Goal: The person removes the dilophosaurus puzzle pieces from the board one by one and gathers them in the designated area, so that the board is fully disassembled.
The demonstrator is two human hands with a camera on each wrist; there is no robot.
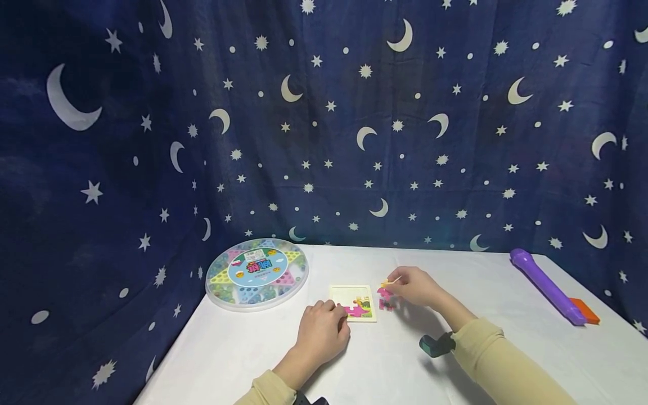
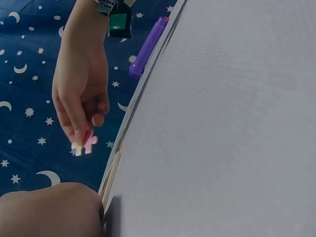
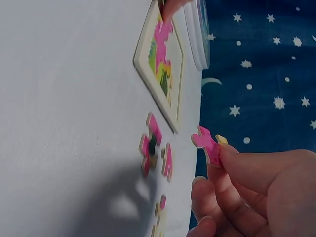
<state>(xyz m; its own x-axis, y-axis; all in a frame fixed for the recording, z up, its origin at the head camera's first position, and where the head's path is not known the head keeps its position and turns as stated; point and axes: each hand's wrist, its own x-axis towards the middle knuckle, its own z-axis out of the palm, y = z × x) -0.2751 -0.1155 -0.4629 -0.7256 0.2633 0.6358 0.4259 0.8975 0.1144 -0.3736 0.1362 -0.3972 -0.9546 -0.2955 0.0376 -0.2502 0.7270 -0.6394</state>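
Observation:
My right hand (image 1: 412, 286) pinches a pink jigsaw piece (image 3: 207, 144) between thumb and fingers, raised over the table, with a yellowish bit (image 3: 222, 139) showing beside the thumb. Below it, several loose jigsaw pieces (image 3: 152, 140) lie on the white cloth. To their left is a square jigsaw tray (image 1: 373, 312) with a pale rim. Joined pink, yellow and green pieces (image 1: 356, 309) fill its lower part; the upper part shows the bare base. My left hand (image 1: 323, 329) rests at the tray's lower left corner, its fingertips touching the pieces there.
A round, clear-lidded board game box (image 1: 215, 301) stands at the back left of the white-covered table (image 1: 385, 365). At the far right a purple stick-like object (image 1: 549, 287) lies against an orange block (image 1: 586, 311). A blue star-and-moon curtain (image 1: 344, 146) hangs behind.

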